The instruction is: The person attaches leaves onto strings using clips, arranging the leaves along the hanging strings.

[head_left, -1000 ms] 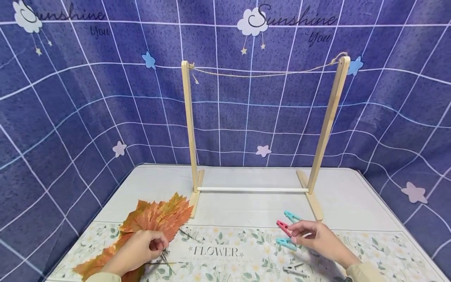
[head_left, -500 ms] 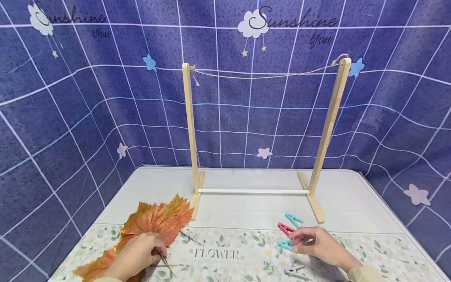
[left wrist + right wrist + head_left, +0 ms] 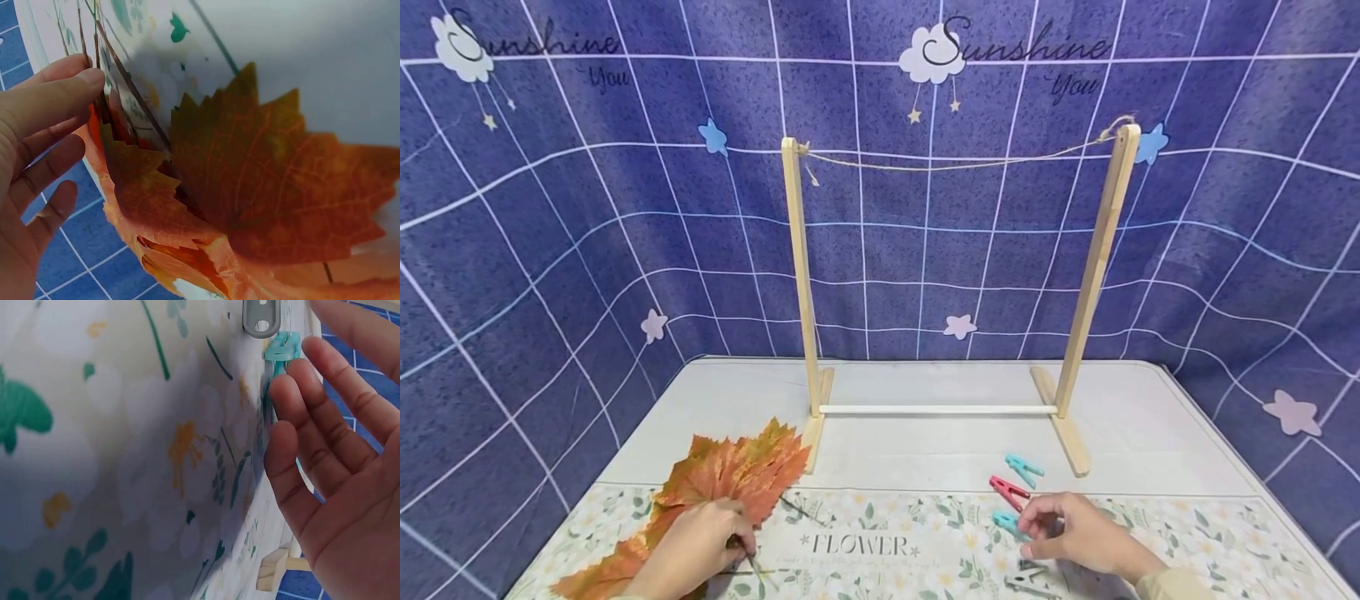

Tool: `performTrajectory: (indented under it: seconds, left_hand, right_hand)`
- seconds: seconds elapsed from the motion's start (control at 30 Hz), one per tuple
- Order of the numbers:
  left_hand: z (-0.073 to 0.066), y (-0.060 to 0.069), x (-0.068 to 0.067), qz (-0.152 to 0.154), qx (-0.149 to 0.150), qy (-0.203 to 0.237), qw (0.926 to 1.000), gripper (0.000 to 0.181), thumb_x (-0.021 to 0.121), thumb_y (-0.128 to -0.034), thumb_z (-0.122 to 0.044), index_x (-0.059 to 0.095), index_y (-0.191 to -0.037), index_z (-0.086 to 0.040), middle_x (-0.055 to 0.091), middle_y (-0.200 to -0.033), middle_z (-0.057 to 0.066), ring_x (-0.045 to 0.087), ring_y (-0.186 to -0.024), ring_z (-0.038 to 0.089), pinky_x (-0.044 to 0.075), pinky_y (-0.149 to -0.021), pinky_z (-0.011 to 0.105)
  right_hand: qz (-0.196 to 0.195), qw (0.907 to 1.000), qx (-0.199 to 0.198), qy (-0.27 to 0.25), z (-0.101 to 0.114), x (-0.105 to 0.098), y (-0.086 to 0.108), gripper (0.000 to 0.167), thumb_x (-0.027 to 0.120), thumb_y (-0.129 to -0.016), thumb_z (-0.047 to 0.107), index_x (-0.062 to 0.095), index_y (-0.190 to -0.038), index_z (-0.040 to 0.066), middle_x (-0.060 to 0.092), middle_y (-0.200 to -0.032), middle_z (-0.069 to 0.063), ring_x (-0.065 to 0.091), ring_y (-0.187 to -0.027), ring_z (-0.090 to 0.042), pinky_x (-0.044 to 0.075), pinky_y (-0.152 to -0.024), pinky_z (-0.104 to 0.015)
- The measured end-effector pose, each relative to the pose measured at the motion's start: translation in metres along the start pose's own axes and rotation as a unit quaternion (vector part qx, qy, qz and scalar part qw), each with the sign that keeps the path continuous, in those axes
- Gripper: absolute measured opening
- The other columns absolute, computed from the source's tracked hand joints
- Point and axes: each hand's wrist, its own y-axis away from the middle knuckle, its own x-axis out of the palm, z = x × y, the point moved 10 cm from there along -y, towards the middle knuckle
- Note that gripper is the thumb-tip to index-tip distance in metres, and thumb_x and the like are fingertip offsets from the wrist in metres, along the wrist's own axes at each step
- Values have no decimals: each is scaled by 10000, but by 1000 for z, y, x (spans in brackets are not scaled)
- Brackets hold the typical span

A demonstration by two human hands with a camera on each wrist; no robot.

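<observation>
On the left, my left hand (image 3: 703, 542) pinches a thin stem of the orange-green maple leaves (image 3: 730, 471) between thumb and index finger. The left wrist view shows the other fingers spread loosely beside the leaves (image 3: 269, 181). On the right, my right hand (image 3: 1078, 533) hovers with loosely bent fingers, holding nothing. Just beyond its fingertips lies a turquoise clothespin (image 3: 1009, 523); a red clothespin (image 3: 1009, 492) and another turquoise clothespin (image 3: 1024, 470) lie farther back. A grey clothespin (image 3: 1032, 587) lies below the hand, also partly seen as a grey end (image 3: 261, 317) in the right wrist view.
A wooden frame (image 3: 1095, 275) stands at the back of the table (image 3: 925, 458), with a twine line (image 3: 925, 167) tied between its posts and a white rod (image 3: 936, 409) low down. A purple-blue gridded curtain (image 3: 880, 275) surrounds the table's back and sides.
My right hand has drawn slightly nearer the body, from beside the red clothespin to between the near turquoise and grey ones. My left hand stays at the leaf stems, shifting slightly.
</observation>
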Motion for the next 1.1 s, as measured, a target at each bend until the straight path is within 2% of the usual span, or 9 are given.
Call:
performTrajectory:
  seconds: [0.2,0.33,0.43,0.6,0.77,0.9,1.0,1.1]
  left_hand:
    - [1,-1,-5,-228,62,-160,9996,284,885,-756,-114,715,-740,-341,588,-817,-203,578,-713,18,488,-577,274]
    - [0,-1,-7,-291,64,-241,9993,292,875,-769,-114,695,-750,-345,594,-832,-198,566,-726,25,482,-585,284]
    - [0,-2,-7,-298,58,-282,9991,294,866,-773,-110,682,-762,-339,589,-836,-200,544,-732,25,476,-589,289]
    - [0,-2,-7,-309,83,-268,9991,294,852,-778,-105,657,-781,-324,571,-822,-236,495,-730,10,462,-615,298]
    - [-4,-1,-11,-535,205,-427,9974,295,832,-775,-97,633,-789,-315,539,-793,-286,429,-724,-16,433,-648,315]
    - [-2,-2,-13,-583,64,-499,9970,294,830,-785,-107,630,-788,-323,527,-781,-303,414,-729,-22,434,-673,344]
    - [-1,-2,-12,-527,-56,-506,9973,282,837,-800,-128,638,-795,-327,533,-783,-303,426,-738,-18,442,-685,360]
    - [-1,-2,-12,-524,-18,-516,9973,274,841,-810,-140,641,-813,-327,537,-791,-286,435,-744,-1,429,-670,354]
  right_hand:
    - [303,9995,-19,7,3,7,3,141,850,-823,186,740,-891,128,582,-716,64,519,-677,11,443,-596,-267]
    - [650,9978,-106,-64,6,15,6,156,859,-813,185,738,-889,122,549,-670,-10,487,-661,39,424,-579,-258]
    - [785,9967,-203,27,8,18,7,168,862,-808,182,730,-891,121,537,-666,13,477,-661,56,424,-578,-235]
    - [749,9961,-279,378,8,18,8,215,887,-771,182,705,-877,142,531,-721,156,475,-667,63,425,-573,-205]
    - [746,9948,-439,539,9,19,10,238,887,-749,129,690,-882,134,538,-724,131,477,-682,60,440,-572,-201]
    - [804,9930,-610,607,12,20,11,252,887,-744,116,683,-892,126,532,-718,111,472,-687,65,445,-574,-196]
    - [866,9927,-588,600,13,21,10,248,886,-753,127,680,-891,128,530,-727,125,470,-687,63,445,-571,-199]
    - [880,9929,-452,655,12,21,9,240,879,-753,126,674,-877,137,538,-746,153,478,-690,58,445,-578,-202]
